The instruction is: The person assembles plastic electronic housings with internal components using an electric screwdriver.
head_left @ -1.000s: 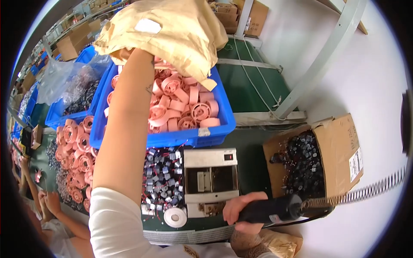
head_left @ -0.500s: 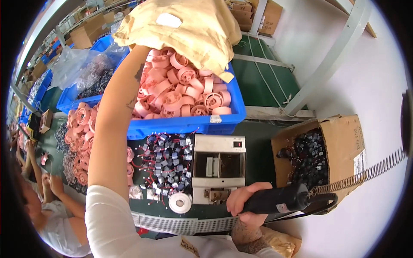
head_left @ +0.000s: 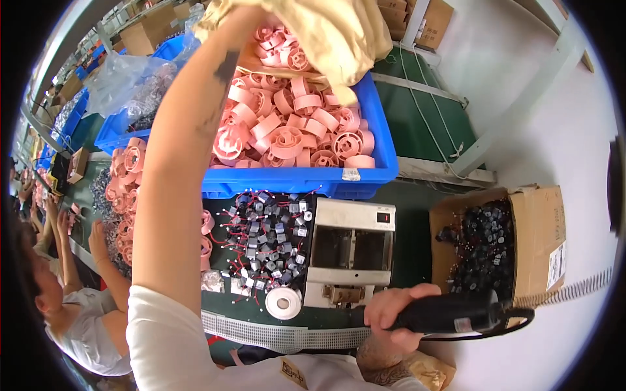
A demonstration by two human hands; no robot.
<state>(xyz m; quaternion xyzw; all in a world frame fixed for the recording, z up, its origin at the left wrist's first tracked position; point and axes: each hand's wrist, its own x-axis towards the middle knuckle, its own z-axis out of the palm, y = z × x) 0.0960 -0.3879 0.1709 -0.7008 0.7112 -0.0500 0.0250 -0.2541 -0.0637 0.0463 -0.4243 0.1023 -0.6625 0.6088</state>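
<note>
My left arm reaches far forward over a blue bin (head_left: pixel 293 182) full of pink plastic wheel-like parts (head_left: pixel 287 140). At the top edge my left hand (head_left: pixel 253 14) meets a tan paper bag (head_left: pixel 339 42); its fingers are hidden. The bag's raised mouth shows more pink parts inside. My right hand (head_left: pixel 394 313) is closed around a black electric screwdriver (head_left: pixel 450 313), held level near the front edge, with its tip hidden. Just left of that hand stands a pale metal case (head_left: pixel 352 215) with two dark compartments and a small display.
Small motors with red wires (head_left: pixel 267 241) lie left of the case, beside a white roll (head_left: pixel 283 303). An open carton (head_left: pixel 538 228) of dark parts stands right, near the screwdriver's hanging spring (head_left: pixel 567 290). Pink parts are piled left. A co-worker (head_left: pixel 91 319) sits at far left.
The bag has been lifted and tipped back, baring its pink contents and more of the bin. My left hand has moved farther forward. The screwdriver stays in my right hand.
</note>
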